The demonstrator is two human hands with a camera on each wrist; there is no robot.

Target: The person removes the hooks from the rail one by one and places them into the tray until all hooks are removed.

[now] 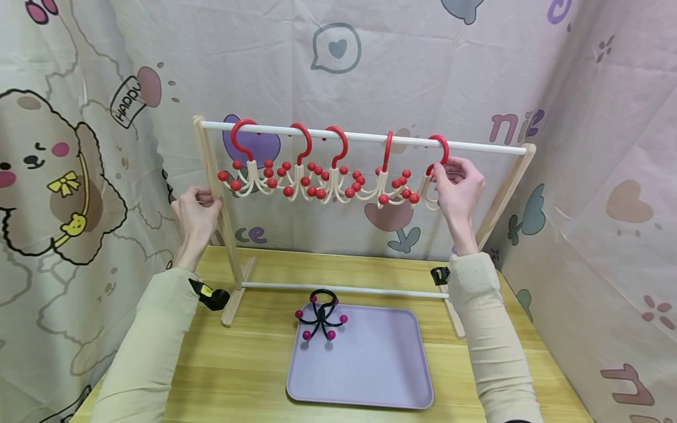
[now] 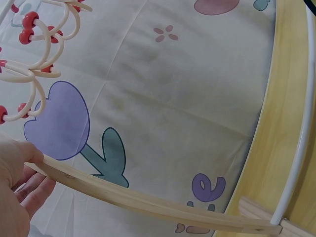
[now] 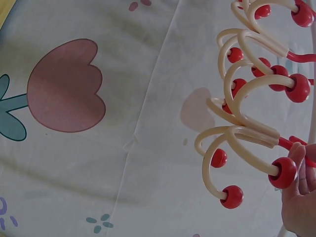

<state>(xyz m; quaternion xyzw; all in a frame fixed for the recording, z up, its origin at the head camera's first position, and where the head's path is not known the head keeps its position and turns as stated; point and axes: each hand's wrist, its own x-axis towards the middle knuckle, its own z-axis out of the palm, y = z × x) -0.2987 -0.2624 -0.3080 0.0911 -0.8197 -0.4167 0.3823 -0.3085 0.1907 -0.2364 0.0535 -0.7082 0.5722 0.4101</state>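
Observation:
Several claw-shaped hook hangers with red hooks, cream arms and red bead tips hang in a row from the white top bar (image 1: 476,145) of a wooden rack. My right hand (image 1: 460,185) pinches the rightmost claw hanger (image 1: 441,143) just below its hook, which loops over the bar. In the right wrist view, fingertips meet the red stem of this hanger (image 3: 259,134), beside its beads. On the other side, my left hand (image 1: 197,214) holds the rack's left wooden post (image 1: 228,238). The left wrist view shows thumb and fingers on opposite sides of that post (image 2: 108,194).
Below the rack, a lilac tray (image 1: 370,358) lies on the wooden table (image 1: 233,370). A black claw hanger with magenta tips (image 1: 321,315) rests at its back left corner. A white lower bar (image 1: 359,289) joins the rack's feet. Printed cloth (image 1: 338,88) hangs behind and at both sides.

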